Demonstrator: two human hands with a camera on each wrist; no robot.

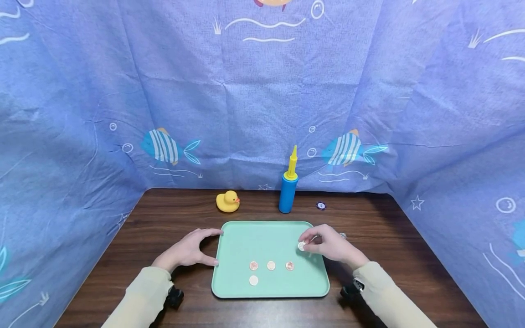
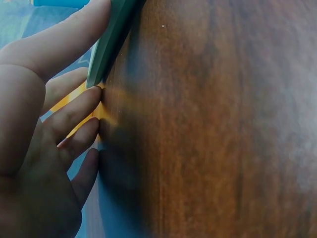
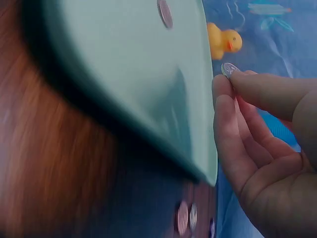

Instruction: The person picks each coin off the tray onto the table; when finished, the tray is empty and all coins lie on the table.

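Dark wooden table (image 1: 164,218), blue fish-print cloth (image 1: 262,100) behind. Right hand (image 1: 330,246) pinches a coin (image 1: 301,246) over the tray (image 1: 262,237); left hand (image 1: 188,250), fingers spread, touches the tray's left edge. Four coins (image 1: 270,269) lie on the tray.

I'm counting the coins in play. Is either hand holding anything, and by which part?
The right hand pinches a silver coin by its edge; the left hand holds nothing, touching the tray.

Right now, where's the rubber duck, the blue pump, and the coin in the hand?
rubber duck (image 1: 228,202), head view, on the middle of its yellow body.
blue pump (image 1: 288,195), head view, on its blue barrel.
coin (image 1: 301,246), head view, on its face, pinched by the right hand (image 1: 328,246).
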